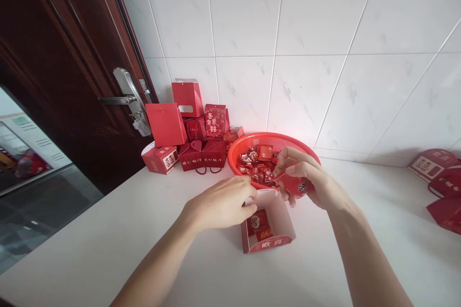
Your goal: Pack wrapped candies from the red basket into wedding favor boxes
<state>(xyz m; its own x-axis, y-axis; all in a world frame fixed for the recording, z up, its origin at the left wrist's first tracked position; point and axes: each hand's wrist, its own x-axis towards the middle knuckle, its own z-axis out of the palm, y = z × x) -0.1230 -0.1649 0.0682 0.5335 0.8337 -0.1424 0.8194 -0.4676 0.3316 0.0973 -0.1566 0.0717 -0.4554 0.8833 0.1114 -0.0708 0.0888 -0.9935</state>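
A red paper gift box (pixel 283 216) with a white inside stands open-topped on the white table. Inside it lie a few red wrapped packets (pixel 264 232). My left hand (pixel 223 204) is closed at the box's left wall, thumb and fingers over its upper edge; the exact finger contact is partly hidden. Between the thumb and fingers of my right hand (pixel 311 177) is a red wrapped packet (pixel 294 186) with dark lettering. That hand is just above the box's far right corner, in front of a red plastic basket (pixel 236 153) holding many small wrapped sweets (pixel 257 170).
Several red gift boxes (pixel 165 124) are stacked against the tiled wall (pixel 245 91) at the back left. More red boxes (pixel 446 187) sit at the right edge. A dark wooden door (pixel 72 48) with a metal handle (pixel 126 98) stands beyond the table's (pixel 118 240) left side.
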